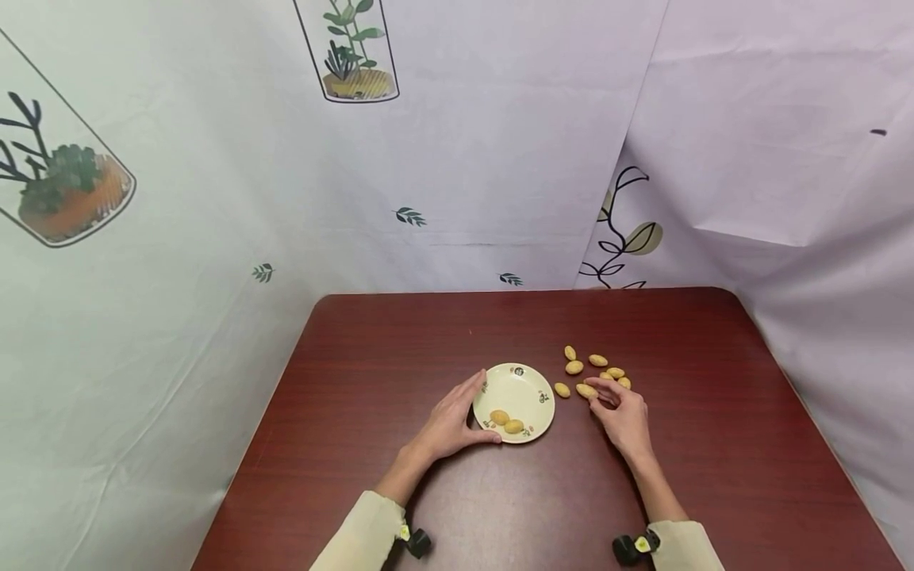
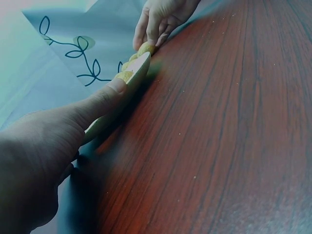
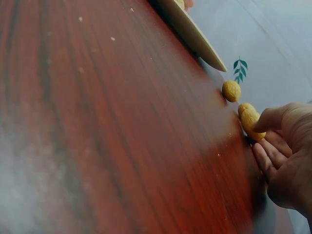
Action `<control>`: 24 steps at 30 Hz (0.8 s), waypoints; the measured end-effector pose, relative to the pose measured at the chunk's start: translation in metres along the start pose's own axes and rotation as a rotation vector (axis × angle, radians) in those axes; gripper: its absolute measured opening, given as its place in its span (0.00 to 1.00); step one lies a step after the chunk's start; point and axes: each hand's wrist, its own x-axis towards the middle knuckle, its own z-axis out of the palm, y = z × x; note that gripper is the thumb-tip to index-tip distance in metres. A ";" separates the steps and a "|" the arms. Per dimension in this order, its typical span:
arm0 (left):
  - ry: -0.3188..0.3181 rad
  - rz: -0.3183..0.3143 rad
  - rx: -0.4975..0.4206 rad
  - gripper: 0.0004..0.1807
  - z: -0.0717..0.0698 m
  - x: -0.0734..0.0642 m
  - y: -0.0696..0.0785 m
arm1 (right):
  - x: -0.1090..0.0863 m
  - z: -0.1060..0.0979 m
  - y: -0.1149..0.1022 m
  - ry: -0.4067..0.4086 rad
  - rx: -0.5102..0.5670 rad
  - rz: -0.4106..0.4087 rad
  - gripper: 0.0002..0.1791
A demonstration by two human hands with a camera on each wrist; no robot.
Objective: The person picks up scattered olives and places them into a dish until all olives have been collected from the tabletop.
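Nuts (image 1: 574,367), ten of them, are showing from the head view: two are sitting on the plate (image 1: 510,388), and eight are gathering beyond its right edge, counting the one being pinched. One plate, two hands, one counter (image 1: 728,452) are making up the scene! The right hand (image 1: 627,416) is pinching a nut between thumb and fingers, well to the right of the plate and low by the counter, while another nut is lying just beside it, nearer the rim. The left hand (image 1: 451,416) is gripping the plate's left side, thumb pressing on the near rim, fingers spanning along the left edge.

Now the hard bits: the right hand's fingers are partly covering a nut behind them, and in the left wrist view the nuts are overlapping too much for counting. There, the left hand's lower fingers are mostly hiding behind its thumb and palm. In the right wrist view the plate is running out past the top edge. Both sleeves (image 1: 360,535) are being cut off by the bottom of the head view.

As for the plate, its two nuts are resting side by side toward the near edge, seemingly touching, and its printed rim is showing around them.
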 end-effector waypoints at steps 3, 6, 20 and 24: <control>0.002 0.003 -0.001 0.67 0.000 0.000 0.000 | 0.000 0.000 0.000 -0.002 -0.010 0.010 0.18; 0.003 0.004 -0.002 0.67 0.000 0.000 0.000 | 0.000 0.000 -0.001 -0.003 -0.016 0.022 0.17; 0.002 0.002 -0.009 0.67 -0.001 0.000 0.001 | -0.001 -0.001 0.000 0.003 0.003 0.048 0.17; 0.002 0.003 -0.016 0.67 -0.001 -0.001 0.001 | 0.000 -0.002 0.000 -0.004 0.016 0.055 0.17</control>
